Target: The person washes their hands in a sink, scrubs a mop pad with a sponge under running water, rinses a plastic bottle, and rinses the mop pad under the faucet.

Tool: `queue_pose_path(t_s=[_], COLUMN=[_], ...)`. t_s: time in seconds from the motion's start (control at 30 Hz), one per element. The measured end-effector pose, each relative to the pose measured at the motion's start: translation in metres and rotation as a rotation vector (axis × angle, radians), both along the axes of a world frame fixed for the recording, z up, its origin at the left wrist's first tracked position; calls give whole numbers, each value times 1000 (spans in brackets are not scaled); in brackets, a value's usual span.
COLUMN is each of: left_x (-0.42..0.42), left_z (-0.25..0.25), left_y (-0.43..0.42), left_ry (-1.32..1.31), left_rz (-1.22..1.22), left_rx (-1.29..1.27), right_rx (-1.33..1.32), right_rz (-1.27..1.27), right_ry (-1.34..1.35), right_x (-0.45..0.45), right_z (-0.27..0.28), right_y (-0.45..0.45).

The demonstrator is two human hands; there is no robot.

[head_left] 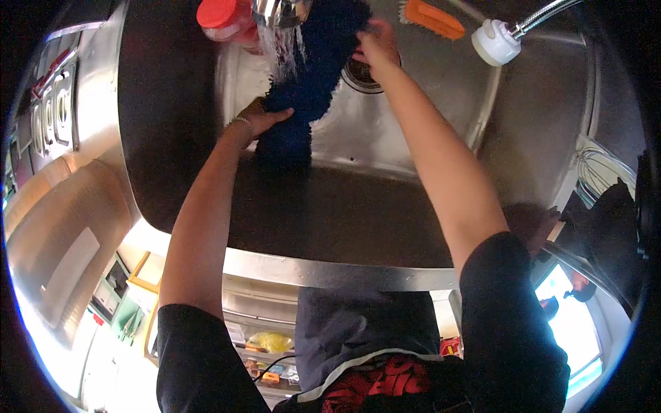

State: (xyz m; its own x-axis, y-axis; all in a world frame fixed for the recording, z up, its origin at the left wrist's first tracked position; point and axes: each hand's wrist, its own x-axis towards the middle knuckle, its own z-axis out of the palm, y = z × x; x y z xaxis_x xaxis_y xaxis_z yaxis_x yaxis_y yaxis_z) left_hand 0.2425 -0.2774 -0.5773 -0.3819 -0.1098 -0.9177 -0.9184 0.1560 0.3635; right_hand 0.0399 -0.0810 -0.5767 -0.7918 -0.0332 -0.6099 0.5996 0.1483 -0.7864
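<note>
A dark blue cloth [306,82] hangs down inside a metal sink [372,141], below a faucet [282,10] with water running from it. My left hand [261,120] grips the left edge of the cloth, its thumb lying across the front. Higher up and to the right, my right hand [377,49] holds the cloth's right edge, with its fingers partly hidden. The drain [361,76] shows just beneath my right hand.
A container with a red lid [217,14] stands left of the faucet. An orange brush [434,18] lies at the sink's back right, near a white spray head [496,43] on a metal hose. The sink's front rim [337,270] runs before my body.
</note>
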Motion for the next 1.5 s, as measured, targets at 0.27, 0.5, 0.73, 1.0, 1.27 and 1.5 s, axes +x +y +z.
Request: queue_pose_path(t_s=[0.27,0.5,0.73,1.0,1.27,1.5], left_x=[-31,-34,8,26,23,22], left_z=[6,0,-43,-48,-50,-57], left_y=[47,75,52,62,76,70], left_ry=[828,802,949,1073,1198,1123], left_rz=[-1045,-906,-1194,-1092,-1027,-1077], left_rx=[-875,-936,-539,-593,-632,-610], right_rx=[1132,1030,729,887,673,841], right_rz=[849,808,996,1126,886,991], right_ry=[895,893,958,1157,606,729], right_x=[-111,-99,-1,8,0,18], right_z=[47,-28,-18,-16,-24,1], right_y=[121,102,-4,-6,11,6])
